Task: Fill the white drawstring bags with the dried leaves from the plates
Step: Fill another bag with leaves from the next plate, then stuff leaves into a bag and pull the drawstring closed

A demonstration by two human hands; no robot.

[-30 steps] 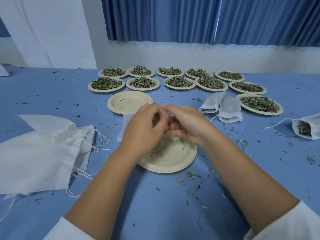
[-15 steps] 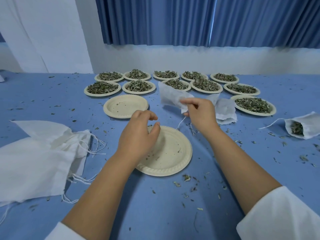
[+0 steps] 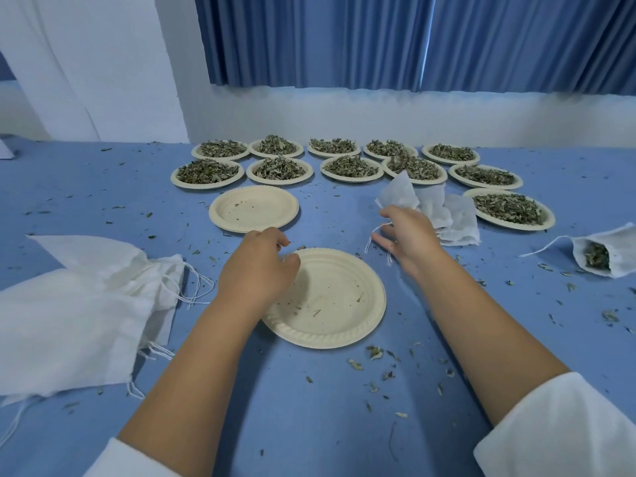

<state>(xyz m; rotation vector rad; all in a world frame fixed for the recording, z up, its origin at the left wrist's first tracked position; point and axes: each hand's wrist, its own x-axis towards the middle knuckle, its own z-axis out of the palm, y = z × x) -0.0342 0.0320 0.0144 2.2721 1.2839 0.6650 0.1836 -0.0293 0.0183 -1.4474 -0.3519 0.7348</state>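
My right hand (image 3: 409, 235) pinches the neck of a small white drawstring bag (image 3: 397, 192), which stands tilted just above a pile of similar bags (image 3: 454, 218). The bag's strings dangle below my fingers. My left hand (image 3: 261, 266) hovers with loosely curled fingers over the far left rim of an almost empty paper plate (image 3: 337, 304) and holds nothing. Several plates heaped with dried leaves (image 3: 206, 172) stand in two rows at the back, and one more plate of leaves (image 3: 509, 210) sits at the right.
A stack of empty plates (image 3: 253, 208) lies behind my left hand. A large white cloth sack (image 3: 69, 304) with loose strings lies at the left. At the far right a small bag (image 3: 605, 253) lies open with leaves inside. Leaf crumbs litter the blue tabletop (image 3: 309, 407).
My hands parted from over the plate. My right hand carried the bag to the right and down to the pile of bags. My left hand sank towards the plate's rim.
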